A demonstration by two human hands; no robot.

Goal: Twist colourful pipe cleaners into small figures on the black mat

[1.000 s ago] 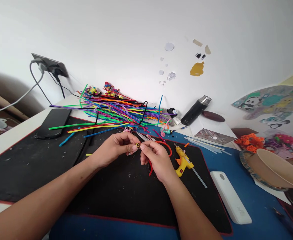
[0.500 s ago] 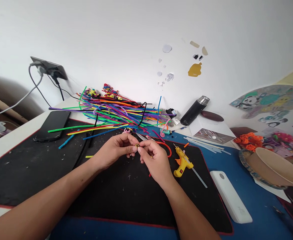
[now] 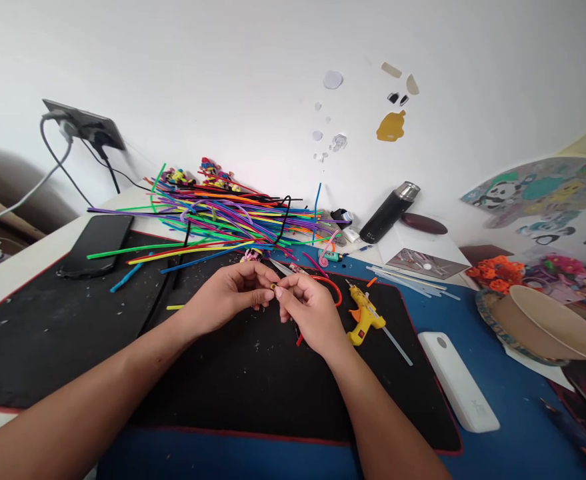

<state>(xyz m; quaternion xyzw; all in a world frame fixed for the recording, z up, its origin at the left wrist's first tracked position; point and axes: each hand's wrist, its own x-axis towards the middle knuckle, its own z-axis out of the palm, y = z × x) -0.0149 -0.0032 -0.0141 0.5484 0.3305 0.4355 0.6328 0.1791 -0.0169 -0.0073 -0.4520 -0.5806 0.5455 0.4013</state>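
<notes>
Over the black mat [image 3: 253,393], a small curled yellow piece [image 3: 273,287], apparently pipe cleaner, is pinched between both hands. My left hand [image 3: 230,297] grips it from the left with thumb and forefinger. From the right, my right hand [image 3: 313,310] closes thumb and fingertips on the same piece, and the fingers partly hide it. Just beyond the hands lie pointed scissors blades [image 3: 281,267] and a small pink-and-black figure [image 3: 251,255]. A red pipe cleaner [image 3: 339,291] curves out behind my right hand.
A yellow glue gun [image 3: 365,317] lies right of my hands. Many coloured pipe cleaners [image 3: 233,220] are heaped at the back. A phone [image 3: 95,243] is at left, a white power bank [image 3: 459,380] and a bowl [image 3: 557,327] at right, a black flask [image 3: 390,213] by the wall.
The view has shifted slightly, so the table items sit a little higher and further left. Both hands keep their pinch; the yellow loop looks smaller and more covered by the fingertips.
</notes>
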